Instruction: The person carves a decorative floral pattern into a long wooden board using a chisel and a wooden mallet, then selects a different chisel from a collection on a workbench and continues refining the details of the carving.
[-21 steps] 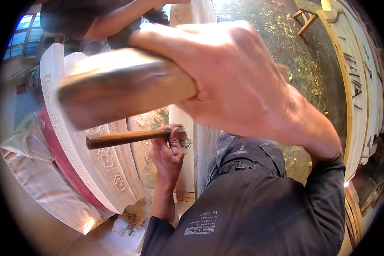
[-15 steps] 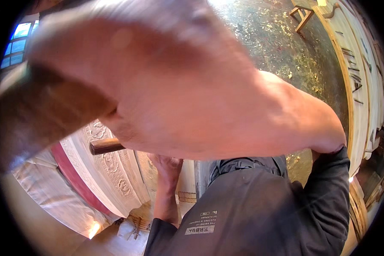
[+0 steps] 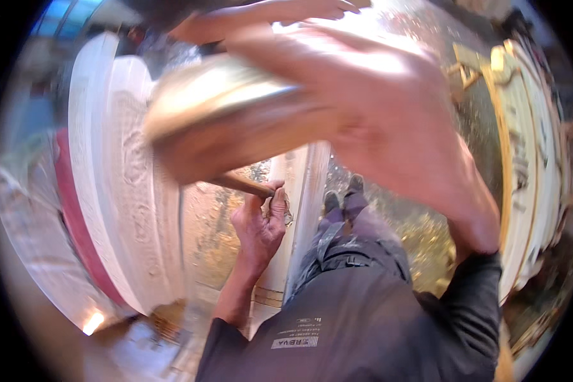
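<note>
Blurred by motion, my right hand (image 3: 388, 95) is closed round a thick wooden mallet (image 3: 229, 121), which points to the left above the bench. Just below the mallet's underside is the wooden handle of a chisel (image 3: 245, 184); I cannot tell whether the two touch. My left hand (image 3: 261, 229) grips the chisel, with fingers and thumb pressed round it. It rests at a pale wooden workpiece (image 3: 277, 254) that has a small carved patch beside the fingers. The chisel's cutting end is hidden.
Carved pale boards (image 3: 134, 159) stand on the left beside a red strip (image 3: 83, 216). Another person's arm (image 3: 254, 16) reaches in at the top. Long pale boards (image 3: 522, 159) are stacked on the right, and shavings lie on the floor (image 3: 426, 254).
My right hand and the mallet have moved right and away from the camera. The left hand and chisel have come into fuller view, and another person's arm now shows at the top.
</note>
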Demonstrator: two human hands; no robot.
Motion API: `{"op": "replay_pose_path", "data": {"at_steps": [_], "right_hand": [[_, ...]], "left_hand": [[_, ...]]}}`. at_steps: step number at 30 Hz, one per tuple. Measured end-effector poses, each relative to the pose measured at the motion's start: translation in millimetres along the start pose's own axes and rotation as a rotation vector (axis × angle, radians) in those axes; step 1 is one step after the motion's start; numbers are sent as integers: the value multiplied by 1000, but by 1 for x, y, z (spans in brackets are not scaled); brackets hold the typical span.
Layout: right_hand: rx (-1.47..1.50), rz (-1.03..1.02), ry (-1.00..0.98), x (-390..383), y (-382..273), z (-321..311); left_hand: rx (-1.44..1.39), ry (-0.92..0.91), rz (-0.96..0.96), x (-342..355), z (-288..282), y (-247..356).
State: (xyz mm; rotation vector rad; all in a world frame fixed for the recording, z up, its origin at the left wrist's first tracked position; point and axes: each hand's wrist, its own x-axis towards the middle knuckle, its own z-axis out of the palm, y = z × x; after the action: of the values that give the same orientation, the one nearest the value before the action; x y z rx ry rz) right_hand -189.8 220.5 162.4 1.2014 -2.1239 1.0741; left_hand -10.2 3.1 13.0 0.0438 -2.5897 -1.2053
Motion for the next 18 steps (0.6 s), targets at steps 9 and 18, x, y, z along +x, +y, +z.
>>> {"op": "replay_pose_path", "data": {"at_steps": [9,18], "right_hand": [[118,1182,97,-184,14,-14],[351,1396,103,-250,-16,8]], "left_hand": [[-477,-130,343,-3,23,73],[-483,-106,402,-3,41,73]]}}
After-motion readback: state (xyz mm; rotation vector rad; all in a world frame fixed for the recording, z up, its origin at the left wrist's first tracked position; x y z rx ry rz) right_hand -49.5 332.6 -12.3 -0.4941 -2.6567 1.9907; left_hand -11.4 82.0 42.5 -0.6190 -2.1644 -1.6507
